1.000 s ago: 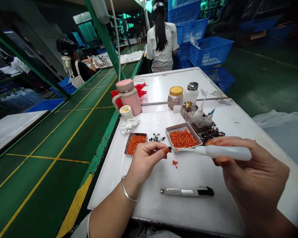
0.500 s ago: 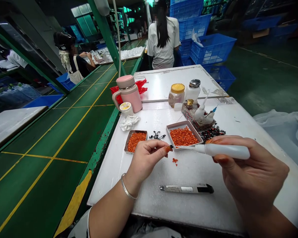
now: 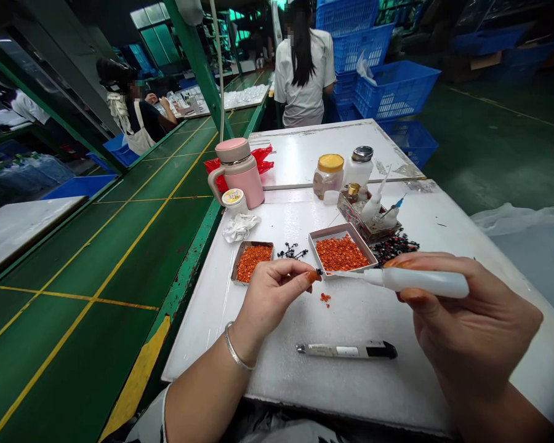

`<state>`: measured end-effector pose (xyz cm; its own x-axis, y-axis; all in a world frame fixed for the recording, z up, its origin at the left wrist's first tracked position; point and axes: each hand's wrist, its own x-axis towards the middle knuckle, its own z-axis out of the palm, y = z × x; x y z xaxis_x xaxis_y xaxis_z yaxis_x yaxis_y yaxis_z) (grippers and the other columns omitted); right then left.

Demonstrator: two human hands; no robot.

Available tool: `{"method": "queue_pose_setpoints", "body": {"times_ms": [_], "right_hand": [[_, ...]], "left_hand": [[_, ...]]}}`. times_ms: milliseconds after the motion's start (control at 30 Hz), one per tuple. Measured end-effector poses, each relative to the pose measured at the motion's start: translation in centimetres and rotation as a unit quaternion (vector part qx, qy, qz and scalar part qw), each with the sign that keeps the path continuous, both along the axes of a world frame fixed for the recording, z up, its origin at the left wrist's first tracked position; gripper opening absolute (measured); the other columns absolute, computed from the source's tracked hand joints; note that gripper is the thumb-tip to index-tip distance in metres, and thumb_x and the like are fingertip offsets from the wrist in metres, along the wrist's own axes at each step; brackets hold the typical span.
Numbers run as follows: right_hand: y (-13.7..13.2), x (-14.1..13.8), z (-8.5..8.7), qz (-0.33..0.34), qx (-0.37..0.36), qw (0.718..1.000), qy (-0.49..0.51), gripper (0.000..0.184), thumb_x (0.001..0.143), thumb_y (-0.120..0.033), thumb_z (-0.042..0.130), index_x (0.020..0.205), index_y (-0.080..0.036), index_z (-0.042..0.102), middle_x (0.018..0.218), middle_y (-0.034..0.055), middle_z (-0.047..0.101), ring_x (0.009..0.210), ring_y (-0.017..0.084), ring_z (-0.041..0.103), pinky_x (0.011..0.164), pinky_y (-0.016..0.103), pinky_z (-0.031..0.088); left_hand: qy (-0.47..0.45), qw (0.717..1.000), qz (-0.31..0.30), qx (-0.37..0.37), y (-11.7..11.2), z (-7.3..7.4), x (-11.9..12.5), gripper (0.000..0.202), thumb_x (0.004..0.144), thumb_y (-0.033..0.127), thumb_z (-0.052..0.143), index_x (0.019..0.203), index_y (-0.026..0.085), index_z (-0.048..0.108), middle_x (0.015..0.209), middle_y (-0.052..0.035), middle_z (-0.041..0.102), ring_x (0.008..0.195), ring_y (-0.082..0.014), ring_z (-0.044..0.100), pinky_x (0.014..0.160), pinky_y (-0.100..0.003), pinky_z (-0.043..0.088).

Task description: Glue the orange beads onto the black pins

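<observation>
My left hand (image 3: 279, 289) pinches a small black piece (image 3: 319, 272) between thumb and forefinger; its exact kind is too small to make out. My right hand (image 3: 471, 314) is closed around a white squeeze bottle (image 3: 427, 282), held level, its thin nozzle pointing left at the black piece. Whether the tip touches the piece I cannot tell. Behind the hands stand a larger box (image 3: 340, 234) and a smaller box (image 3: 234, 271), both filled with orange-red bits. Several loose orange bits (image 3: 325, 298) lie below the nozzle. A grey and black pen-like tool (image 3: 346, 351) rests in front.
Black branched pieces (image 3: 292, 251) and a dark heap (image 3: 394, 247) lie by the boxes. Further back are a tray of bottles (image 3: 367, 227), a yellow-lidded jar (image 3: 329, 178), and a pink mug (image 3: 244, 178). A green conveyor (image 3: 133, 258) runs along the left. Co-workers are beyond.
My right hand and the squeeze bottle have shifted slightly to the right, drawing the nozzle back a little from the black piece. My left hand stays almost still.
</observation>
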<state>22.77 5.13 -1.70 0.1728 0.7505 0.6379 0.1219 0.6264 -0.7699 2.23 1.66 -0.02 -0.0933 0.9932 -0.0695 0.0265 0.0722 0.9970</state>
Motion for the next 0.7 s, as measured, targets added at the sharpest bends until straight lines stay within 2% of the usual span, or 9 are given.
{"method": "queue_pose_setpoints", "body": {"times_ms": [233, 467, 700], "right_hand": [[0.21, -0.29, 0.23, 0.007, 0.011, 1.000, 0.008, 0.014, 0.069, -0.026, 0.083, 0.080, -0.023, 0.075, 0.077, 0.0019, 0.073, 0.074, 0.024, 0.068, 0.067, 0.038, 0.052], [-0.23, -0.35, 0.37, 0.004, -0.007, 1.000, -0.003, 0.013, 0.074, -0.035, 0.080, 0.083, -0.027, 0.075, 0.080, 0.0015, 0.072, 0.077, 0.025, 0.067, 0.071, 0.041, 0.052], [-0.29, -0.37, 0.18, 0.009, -0.011, 1.000, -0.004, 0.013, 0.074, -0.032, 0.081, 0.085, -0.027, 0.075, 0.081, 0.0013, 0.072, 0.079, 0.026, 0.066, 0.072, 0.041, 0.051]], "left_hand": [[0.005, 1.000, 0.003, 0.001, -0.09, 0.18, 0.06, 0.016, 0.079, 0.031, 0.073, 0.075, 0.015, 0.074, 0.065, -0.0018, 0.066, 0.065, -0.0119, 0.057, 0.062, -0.023, 0.043], [0.007, 1.000, 0.007, 0.002, -0.05, 0.33, 0.11, 0.016, 0.078, 0.030, 0.073, 0.075, 0.015, 0.074, 0.065, -0.0018, 0.065, 0.065, -0.0122, 0.057, 0.062, -0.024, 0.044], [0.000, 1.000, 0.007, 0.002, -0.06, 0.46, 0.18, 0.015, 0.078, 0.030, 0.073, 0.074, 0.015, 0.074, 0.064, -0.0013, 0.065, 0.064, -0.0112, 0.056, 0.063, -0.022, 0.045]]}}
